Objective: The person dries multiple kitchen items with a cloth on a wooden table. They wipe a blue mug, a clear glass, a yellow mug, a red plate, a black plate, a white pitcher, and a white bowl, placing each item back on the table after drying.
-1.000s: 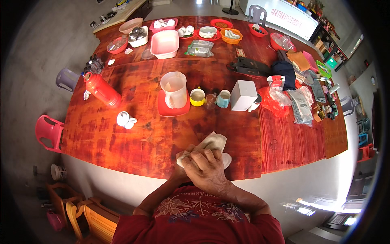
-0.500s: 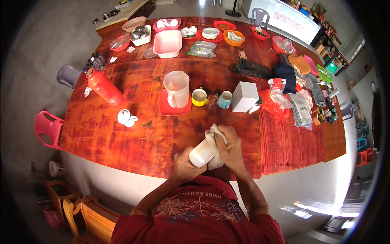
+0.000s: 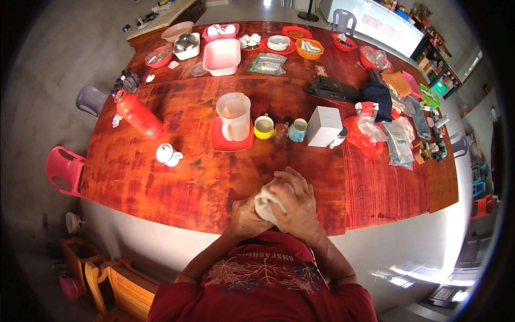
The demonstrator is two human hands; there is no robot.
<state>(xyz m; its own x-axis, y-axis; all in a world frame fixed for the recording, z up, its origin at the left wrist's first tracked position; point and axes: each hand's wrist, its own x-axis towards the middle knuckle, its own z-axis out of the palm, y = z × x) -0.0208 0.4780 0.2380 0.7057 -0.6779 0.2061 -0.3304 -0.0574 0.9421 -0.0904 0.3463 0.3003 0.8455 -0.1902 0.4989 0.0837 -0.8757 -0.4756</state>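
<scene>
Close to my body, at the table's near edge, both hands work on a white cup-shaped vessel, which the cloth and my fingers now hide almost wholly. My left hand (image 3: 245, 219) is closed around its left side. A pale cloth (image 3: 266, 200) is bunched over it, gripped by my right hand (image 3: 298, 206), whose fingers bend across the top. Beyond my hands stand a clear plastic pitcher (image 3: 234, 115) on a red tray (image 3: 232, 146), a yellow mug (image 3: 263, 129), a small clear glass (image 3: 280, 133) and a light blue mug (image 3: 298, 131). A white lidded mug (image 3: 168, 154) stands to the left.
A red thermos (image 3: 138, 115) stands at the left. Right of the mugs are a white box (image 3: 324, 126), plastic bags (image 3: 397, 140) and dark cloth (image 3: 376, 102). Along the far side sit a pink basin (image 3: 221, 58), stacked plates (image 3: 278, 42) and an orange basket (image 3: 309, 49).
My right hand has swung over the vessel with the cloth, covering it. The white side that showed half a second ago is now hidden. My left hand keeps its hold.
</scene>
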